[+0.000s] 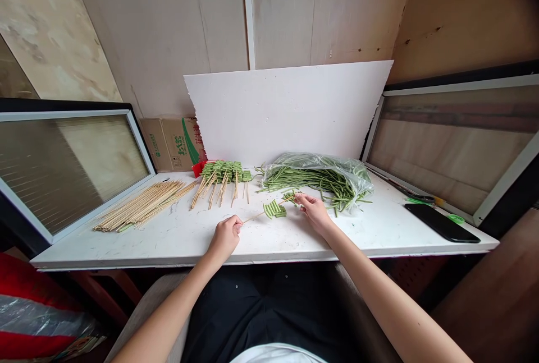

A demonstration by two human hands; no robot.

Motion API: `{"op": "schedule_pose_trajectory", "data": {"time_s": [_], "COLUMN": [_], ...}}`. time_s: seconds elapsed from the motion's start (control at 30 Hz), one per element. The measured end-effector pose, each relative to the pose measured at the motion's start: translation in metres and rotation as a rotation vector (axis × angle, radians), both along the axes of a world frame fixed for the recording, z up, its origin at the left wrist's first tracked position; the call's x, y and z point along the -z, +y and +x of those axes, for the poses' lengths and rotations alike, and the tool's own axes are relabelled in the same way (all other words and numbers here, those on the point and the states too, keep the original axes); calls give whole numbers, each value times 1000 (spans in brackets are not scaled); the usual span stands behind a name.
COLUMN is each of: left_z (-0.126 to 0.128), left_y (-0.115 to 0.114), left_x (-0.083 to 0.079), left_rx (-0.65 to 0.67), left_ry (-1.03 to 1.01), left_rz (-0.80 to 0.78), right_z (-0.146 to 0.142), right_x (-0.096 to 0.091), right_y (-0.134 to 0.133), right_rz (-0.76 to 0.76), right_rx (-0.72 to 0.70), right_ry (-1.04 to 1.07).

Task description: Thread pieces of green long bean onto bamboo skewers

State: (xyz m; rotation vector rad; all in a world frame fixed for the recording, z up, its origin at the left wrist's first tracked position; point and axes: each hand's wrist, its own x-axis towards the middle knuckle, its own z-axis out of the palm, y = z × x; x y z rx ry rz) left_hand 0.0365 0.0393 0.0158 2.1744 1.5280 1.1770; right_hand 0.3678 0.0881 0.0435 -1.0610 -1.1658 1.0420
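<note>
My left hand (pixel 225 235) is closed around the blunt end of a bamboo skewer (pixel 254 217), which slants up to the right above the table. Cut green bean pieces (pixel 273 210) sit side by side, threaded crosswise on the skewer. My right hand (pixel 312 210) is at the skewer's far end, thumb and fingers pinched together; what lies between them is too small to make out. Short loose bean bits (pixel 289 197) lie just behind those fingertips. Finished bean skewers (pixel 225 175) are stacked at the back, sticks pointing toward me.
Bare bamboo skewers (pixel 141 206) lie in a pile at left. A clear plastic bag (pixel 337 166) of long green beans (pixel 305 179) rests at back right. A black phone (pixel 441 223) and green-handled scissors (pixel 421 198) are at right. A cardboard box (pixel 170 141) and white board (pixel 286 110) stand behind.
</note>
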Motion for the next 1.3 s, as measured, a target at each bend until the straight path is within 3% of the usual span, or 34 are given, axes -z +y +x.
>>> {"op": "schedule_pose_trajectory", "data": {"time_s": [0.9,1.3], "left_z": [-1,0], "left_y": [0,-1], "left_x": [-1,-1], "left_rx": [-13,-28], "left_ry": [-26,-5], "left_rz": [-11,9], "right_z": [-18,-25], "right_x": [7,5], "right_y": [-3,-11], "right_rz": [130,71], "right_rx": [101,133], "right_ry": [-25,-9]}}
